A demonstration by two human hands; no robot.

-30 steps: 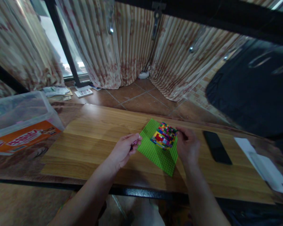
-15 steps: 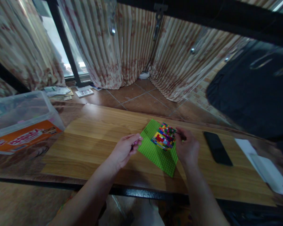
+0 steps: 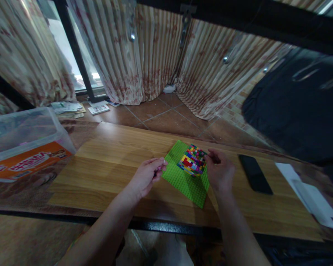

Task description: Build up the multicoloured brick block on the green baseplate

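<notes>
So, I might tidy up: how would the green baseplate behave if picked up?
The green baseplate looks like thin plastic, so it's probably light and fairly stiff. The colourful brick structure stands toward its far side, so lifting may feel lopsided. The broad, flat shape makes rolling unlikely.

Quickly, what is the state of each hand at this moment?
Left hand: closed, holding at least one small pink brick.
Right hand: curled at the multicoloured block of bricks; whether it holds anything cannot be told.

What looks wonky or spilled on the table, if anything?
The green board sits crooked: its edges slant across the wooden table instead of lining up with it. Nothing looks spilled, and the colourful bricks show no clear damage.
</notes>
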